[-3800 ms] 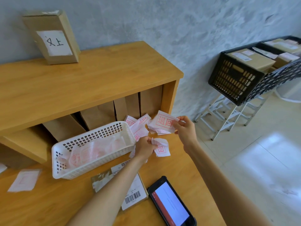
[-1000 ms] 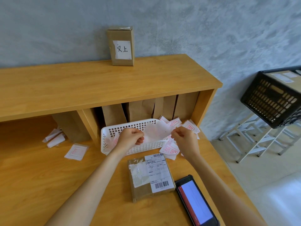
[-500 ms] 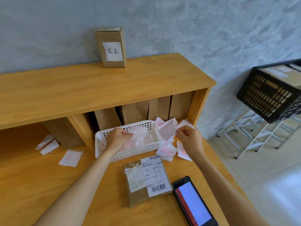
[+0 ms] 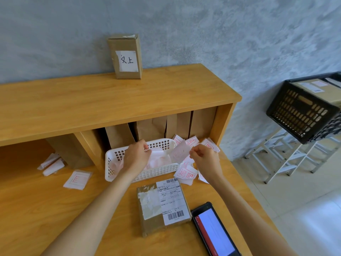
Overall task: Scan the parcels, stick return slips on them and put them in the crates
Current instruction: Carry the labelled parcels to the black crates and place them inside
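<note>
A brown parcel point(image 4: 162, 207) with a white barcode label is laid flat on the wooden desk point(image 4: 36, 209), well in from the front edge, with a dark handheld scanner point(image 4: 215, 231) just beside its right side; the scanner's lower end is cut off by the bottom of the frame. Behind the parcel a white perforated basket point(image 4: 156, 173) is set against the shelf unit point(image 4: 110, 100), and the left hand point(image 4: 137, 156) is held over it, its fingers curled on a thin pale sheet; whether that is backing paper or a slip cannot be told. The right hand point(image 4: 204, 157) is held beyond the basket's right end, its fingertips pinching a return slip point(image 4: 181, 150) that is raised and tilted, the red print seen only faintly through the paper. More red-stamped slips point(image 4: 186, 173) are scattered near the desk's right edge, some overlapping and partly hidden by the right wrist. A single slip point(image 4: 77, 180) and a few folded papers point(image 4: 51, 164) are left at the left, with open desk surface in front of them. A black crate point(image 4: 299, 111) holding labelled parcels is raised on a white stand point(image 4: 287, 159) across a strip of bare floor, cut off at the right border. A taped box point(image 4: 126, 56) with a handwritten label is stood upright on the shelf top.
</note>
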Demonstrator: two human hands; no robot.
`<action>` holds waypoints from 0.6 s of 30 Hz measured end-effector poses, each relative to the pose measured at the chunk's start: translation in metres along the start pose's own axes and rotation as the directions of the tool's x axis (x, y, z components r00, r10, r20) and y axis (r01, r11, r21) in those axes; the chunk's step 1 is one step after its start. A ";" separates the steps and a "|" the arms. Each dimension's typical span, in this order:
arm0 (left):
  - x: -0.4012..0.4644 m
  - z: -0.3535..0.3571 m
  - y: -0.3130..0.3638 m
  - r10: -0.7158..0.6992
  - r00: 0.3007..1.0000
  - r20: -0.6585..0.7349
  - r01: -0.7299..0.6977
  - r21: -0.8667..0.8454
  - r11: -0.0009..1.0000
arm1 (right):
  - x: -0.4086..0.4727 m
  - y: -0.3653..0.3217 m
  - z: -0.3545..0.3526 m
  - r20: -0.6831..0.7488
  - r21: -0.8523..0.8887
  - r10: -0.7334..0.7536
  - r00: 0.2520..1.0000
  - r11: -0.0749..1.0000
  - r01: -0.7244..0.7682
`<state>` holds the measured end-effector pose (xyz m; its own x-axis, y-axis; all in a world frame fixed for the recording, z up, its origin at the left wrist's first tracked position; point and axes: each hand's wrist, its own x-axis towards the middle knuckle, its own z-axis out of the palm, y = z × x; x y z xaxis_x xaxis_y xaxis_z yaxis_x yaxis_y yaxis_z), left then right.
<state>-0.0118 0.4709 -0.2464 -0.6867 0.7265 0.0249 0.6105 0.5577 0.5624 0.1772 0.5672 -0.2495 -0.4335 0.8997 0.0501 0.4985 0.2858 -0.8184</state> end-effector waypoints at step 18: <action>-0.042 0.008 0.030 -0.195 0.859 0.474 0.503 -0.707 0.498 | -0.024 0.002 0.007 0.264 0.002 -0.179 0.948 0.983 0.185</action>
<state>0.0389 0.4605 -0.2373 -0.5219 0.7052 -0.4799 -0.3204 0.3594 0.8765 0.1831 0.5442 -0.2561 -0.6983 0.7146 0.0428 0.4081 0.4465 -0.7963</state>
